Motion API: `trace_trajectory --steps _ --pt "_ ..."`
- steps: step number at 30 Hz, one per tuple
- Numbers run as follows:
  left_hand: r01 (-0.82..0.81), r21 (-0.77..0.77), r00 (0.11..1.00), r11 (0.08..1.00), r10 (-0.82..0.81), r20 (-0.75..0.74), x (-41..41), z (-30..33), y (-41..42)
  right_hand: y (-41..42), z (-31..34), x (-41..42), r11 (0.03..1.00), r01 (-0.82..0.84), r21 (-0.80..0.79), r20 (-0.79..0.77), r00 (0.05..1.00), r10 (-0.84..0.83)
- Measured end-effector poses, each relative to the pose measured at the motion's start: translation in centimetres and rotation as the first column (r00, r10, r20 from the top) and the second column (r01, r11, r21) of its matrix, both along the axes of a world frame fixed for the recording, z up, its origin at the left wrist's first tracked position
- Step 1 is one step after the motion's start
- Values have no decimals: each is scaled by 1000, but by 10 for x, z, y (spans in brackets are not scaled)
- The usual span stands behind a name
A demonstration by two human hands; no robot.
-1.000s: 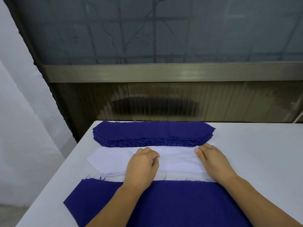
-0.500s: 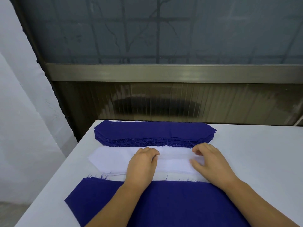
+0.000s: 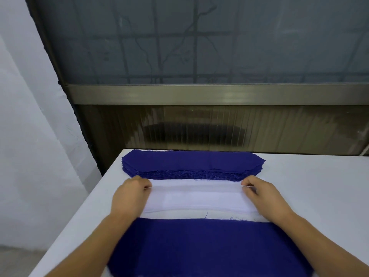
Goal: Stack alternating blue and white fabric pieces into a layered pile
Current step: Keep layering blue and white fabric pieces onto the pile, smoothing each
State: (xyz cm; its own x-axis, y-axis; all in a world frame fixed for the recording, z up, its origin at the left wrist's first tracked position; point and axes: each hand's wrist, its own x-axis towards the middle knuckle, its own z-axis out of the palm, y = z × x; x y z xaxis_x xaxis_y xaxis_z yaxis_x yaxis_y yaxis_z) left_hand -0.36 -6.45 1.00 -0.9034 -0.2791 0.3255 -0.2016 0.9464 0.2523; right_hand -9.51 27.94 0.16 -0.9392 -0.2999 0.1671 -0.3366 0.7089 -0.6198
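A white table (image 3: 311, 186) stands against a wall with a grey window above a metal sill (image 3: 219, 93) and a ribbed brown panel below. Three groups of fabric lie on it: one white strip (image 3: 196, 198) across the middle, one stack of blue pieces (image 3: 191, 163) just behind it at the far edge, and one broad blue piece (image 3: 199, 246) in front, nearest the person. Two hands work the strip. The left hand (image 3: 128, 195) pinches its left end between thumb and curled fingers, and the right hand (image 3: 263, 194) pinches the right end the same way, both forearms reaching in over the near blue piece. The strip looks thin and smooth, stretched straight between the hands, with a brighter patch at its centre. The blue stack shows many layers and frayed threads along its near edge.
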Motion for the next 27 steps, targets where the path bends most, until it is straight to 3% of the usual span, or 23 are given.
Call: trace_trajectory --steps 3,6,11,14,17,27 --pt "67 -42 998 997 -67 -1 20 20 -21 4 25 9 999 -44 -4 -12 999 44" --pt "139 -63 977 988 -147 -153 51 33 -27 15 40 39 997 -71 -25 -200 978 65" --pt "365 -168 888 916 -396 -233 112 9 -24 48 14 98 956 -250 155 -524 799 294" --pt "426 -211 866 880 -464 -185 131 -9 -22 60 -3 113 928 -286 240 -553 745 373" --pt "439 -163 867 884 -464 -183 138 -13 -20 63 -8 117 930 -278 241 -575 731 367" --pt "435 -216 864 874 -473 -174 141 -5 -12 68 -12 119 931 -229 284 -607 709 359"
